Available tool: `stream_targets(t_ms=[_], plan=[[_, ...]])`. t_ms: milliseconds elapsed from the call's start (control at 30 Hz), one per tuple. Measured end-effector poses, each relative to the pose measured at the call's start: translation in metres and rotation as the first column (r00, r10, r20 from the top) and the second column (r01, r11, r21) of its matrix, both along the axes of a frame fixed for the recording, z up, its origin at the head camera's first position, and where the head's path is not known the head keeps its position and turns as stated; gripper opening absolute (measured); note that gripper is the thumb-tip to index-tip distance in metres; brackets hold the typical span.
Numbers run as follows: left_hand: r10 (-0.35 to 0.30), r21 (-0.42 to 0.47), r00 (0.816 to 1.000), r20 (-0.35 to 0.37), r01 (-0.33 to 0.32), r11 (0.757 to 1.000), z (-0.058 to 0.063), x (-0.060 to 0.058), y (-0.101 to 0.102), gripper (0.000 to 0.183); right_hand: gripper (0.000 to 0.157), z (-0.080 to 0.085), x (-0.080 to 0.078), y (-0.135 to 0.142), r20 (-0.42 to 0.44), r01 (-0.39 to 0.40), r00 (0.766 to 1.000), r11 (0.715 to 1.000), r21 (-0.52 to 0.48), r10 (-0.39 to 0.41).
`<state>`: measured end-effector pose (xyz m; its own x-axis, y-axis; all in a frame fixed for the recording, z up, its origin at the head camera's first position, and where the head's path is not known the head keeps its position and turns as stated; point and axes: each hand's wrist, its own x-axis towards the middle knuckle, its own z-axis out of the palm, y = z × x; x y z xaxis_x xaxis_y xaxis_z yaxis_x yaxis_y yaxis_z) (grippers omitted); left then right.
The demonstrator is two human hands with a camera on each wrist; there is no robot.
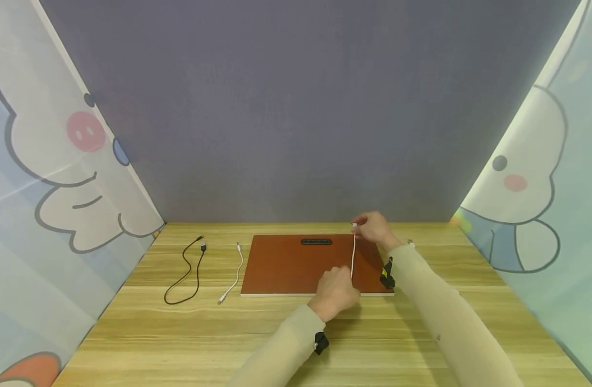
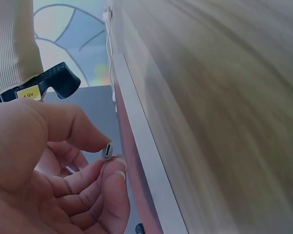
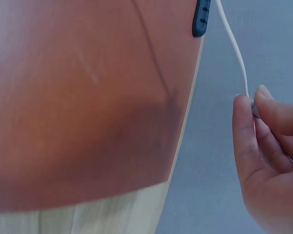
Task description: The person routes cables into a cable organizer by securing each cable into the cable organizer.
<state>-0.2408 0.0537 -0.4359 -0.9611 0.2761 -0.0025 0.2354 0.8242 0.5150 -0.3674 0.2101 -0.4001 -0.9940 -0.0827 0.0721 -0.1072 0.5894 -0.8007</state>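
White cable (image 1: 353, 258), reddish-brown board (image 1: 281, 269), yellowish wood-grain tabletop (image 1: 180, 344).

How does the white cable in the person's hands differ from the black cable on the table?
The held white cable is white; the black cable is black. The held white cable stretches between the fingers of the left hand and right hand, while the black cable lies untouched on the wooden table, bent into a loose loop. Both are slim, with a connector at each end.
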Motion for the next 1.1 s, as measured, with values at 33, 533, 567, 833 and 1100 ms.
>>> stream_targets(t_ms=[33,533,567,833,1100], plan=[[0.004,-0.001,1.000,0.000,-0.004,1.000,0.000,0.000,-0.002,0.018,0.029,0.000,-0.001,-0.002,-0.009,-0.005,1.000,1.000,0.004,0.005],[0.014,-0.020,1.000,-0.007,-0.014,1.000,0.002,-0.002,-0.035,0.027,0.027,-0.003,-0.010,-0.039,-0.036,-0.041,0.999,0.999,-0.009,0.041],[0.016,-0.019,1.000,-0.005,-0.016,1.000,0.002,-0.002,-0.036,0.029,0.027,-0.003,-0.011,-0.041,-0.038,-0.044,0.998,0.999,-0.014,0.043],[0.017,0.004,1.000,-0.007,-0.017,1.000,0.007,0.000,-0.048,0.027,0.029,-0.004,-0.015,-0.051,-0.048,-0.056,0.997,0.998,-0.036,0.055],[0.011,-0.033,0.998,-0.056,-0.013,0.999,0.002,-0.002,-0.052,0.029,0.029,-0.003,-0.017,-0.062,-0.024,-0.080,0.997,0.996,-0.047,0.079]])
